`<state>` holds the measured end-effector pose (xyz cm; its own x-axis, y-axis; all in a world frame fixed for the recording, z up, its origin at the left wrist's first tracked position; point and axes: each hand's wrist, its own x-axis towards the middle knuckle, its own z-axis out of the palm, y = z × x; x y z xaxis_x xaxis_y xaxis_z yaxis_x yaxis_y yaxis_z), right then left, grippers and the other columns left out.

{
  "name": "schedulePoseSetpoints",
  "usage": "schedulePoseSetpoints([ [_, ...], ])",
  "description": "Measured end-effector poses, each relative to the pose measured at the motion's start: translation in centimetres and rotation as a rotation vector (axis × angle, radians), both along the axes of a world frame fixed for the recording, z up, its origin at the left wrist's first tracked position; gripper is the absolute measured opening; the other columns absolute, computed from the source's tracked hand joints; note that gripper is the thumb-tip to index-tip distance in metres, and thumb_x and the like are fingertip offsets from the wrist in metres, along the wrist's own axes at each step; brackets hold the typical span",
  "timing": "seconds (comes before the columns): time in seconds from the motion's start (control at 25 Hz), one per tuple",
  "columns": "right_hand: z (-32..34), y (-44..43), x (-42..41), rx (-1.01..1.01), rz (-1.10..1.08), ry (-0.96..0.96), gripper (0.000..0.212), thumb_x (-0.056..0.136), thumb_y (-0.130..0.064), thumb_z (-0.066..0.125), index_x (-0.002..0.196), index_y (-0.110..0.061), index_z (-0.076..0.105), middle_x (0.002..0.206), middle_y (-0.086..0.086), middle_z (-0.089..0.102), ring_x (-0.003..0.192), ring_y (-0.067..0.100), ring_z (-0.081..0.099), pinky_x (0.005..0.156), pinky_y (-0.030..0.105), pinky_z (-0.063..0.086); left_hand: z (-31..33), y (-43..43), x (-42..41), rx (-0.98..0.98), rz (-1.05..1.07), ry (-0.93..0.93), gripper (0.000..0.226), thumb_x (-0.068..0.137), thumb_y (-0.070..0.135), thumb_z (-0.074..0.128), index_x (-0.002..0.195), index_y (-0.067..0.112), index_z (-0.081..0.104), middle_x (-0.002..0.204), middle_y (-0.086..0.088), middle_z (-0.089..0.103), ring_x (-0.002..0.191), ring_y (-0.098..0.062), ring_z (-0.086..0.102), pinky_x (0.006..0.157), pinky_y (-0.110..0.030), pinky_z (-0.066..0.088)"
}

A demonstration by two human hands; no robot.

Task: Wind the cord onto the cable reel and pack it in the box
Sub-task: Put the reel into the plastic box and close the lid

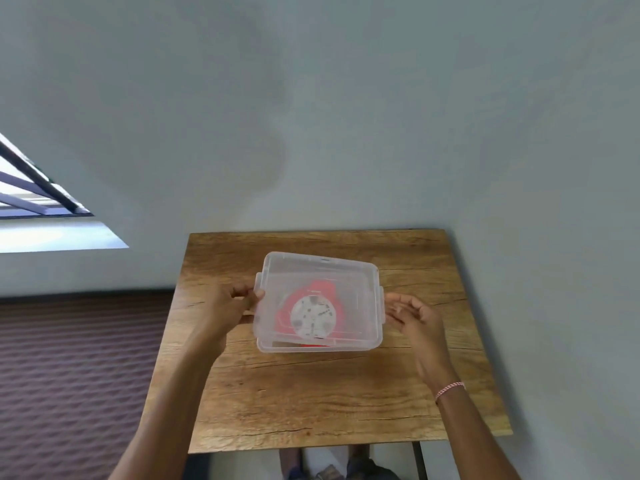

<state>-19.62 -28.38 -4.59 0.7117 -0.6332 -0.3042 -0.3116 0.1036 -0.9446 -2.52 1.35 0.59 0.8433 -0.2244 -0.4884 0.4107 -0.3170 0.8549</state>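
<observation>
On table (311,393), box (367,337) with reel (313,315) is gripped at 9 o'clock by left hand (230,306); right hand (415,317) is held open at 3 o'clock.

Single head-worn wide-angle view, looking forward and steeply down, near the wooden table (311,393)

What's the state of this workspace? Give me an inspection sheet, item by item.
Surface: wooden table, cracked grain.
Job's things: clear box on the table, red reel inside; lid sits askew on top, not seated.
Clutter: nothing seen.
Hands: left hand grips the lid's left edge; right hand open beside the right latch, contact unclear; bracelet on its wrist.
Cables: no loose cord seen; winding on the reel too blurred to judge.
Surroundings: grey wall, window at left, patterned carpet.
</observation>
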Motion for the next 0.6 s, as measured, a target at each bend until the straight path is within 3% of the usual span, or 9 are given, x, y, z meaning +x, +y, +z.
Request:
schedulePoseSetpoints([
  [0.16,0.2,1.8,0.4,-0.164,-0.086,0.109,0.029,0.084,-0.005,0.081,0.095,-0.031,0.076,0.091,-0.015,0.080,0.087,0.001,0.075,0.082,0.030,0.063,-3.2,-0.1,-1.2,0.111,0.032,-0.078,0.015,0.099,0.013,0.071,0.102,0.023,0.082,0.083,0.008,0.082,0.082,-0.018,0.080,0.061,-0.029,0.064],
  [0.4,-0.2,2.9,2.3,-0.213,-0.137,0.189,0.027,0.083,0.002,0.080,0.102,-0.017,0.079,0.089,-0.011,0.078,0.084,0.003,0.074,0.081,0.027,0.062,-5.6,-0.3,-1.8,0.372,-0.003,-0.268,0.018,0.099,0.022,0.071,0.114,0.021,0.080,0.071,0.024,0.071,0.063,-0.008,0.075,0.068,-0.043,0.066],
  [0.48,-0.2,3.0,2.9,-0.241,-0.126,0.201,0.027,0.084,0.003,0.079,0.103,-0.016,0.079,0.087,-0.012,0.077,0.083,0.001,0.073,0.077,0.022,0.062,-5.6,-0.4,-1.8,0.399,-0.027,-0.305,0.017,0.099,0.022,0.070,0.112,0.022,0.081,0.069,0.022,0.071,0.062,-0.009,0.073,0.063,-0.039,0.064],
  [0.6,-0.5,2.9,3.4,-0.284,-0.099,0.235,0.027,0.085,0.003,0.078,0.103,-0.017,0.080,0.085,-0.015,0.075,0.079,-0.003,0.070,0.059,0.005,0.052,-5.4,-0.4,-1.7,0.445,-0.052,-0.344,0.015,0.100,0.022,0.068,0.104,0.023,0.083,0.066,0.023,0.068,0.058,-0.002,0.068,0.050,-0.023,0.048],
])
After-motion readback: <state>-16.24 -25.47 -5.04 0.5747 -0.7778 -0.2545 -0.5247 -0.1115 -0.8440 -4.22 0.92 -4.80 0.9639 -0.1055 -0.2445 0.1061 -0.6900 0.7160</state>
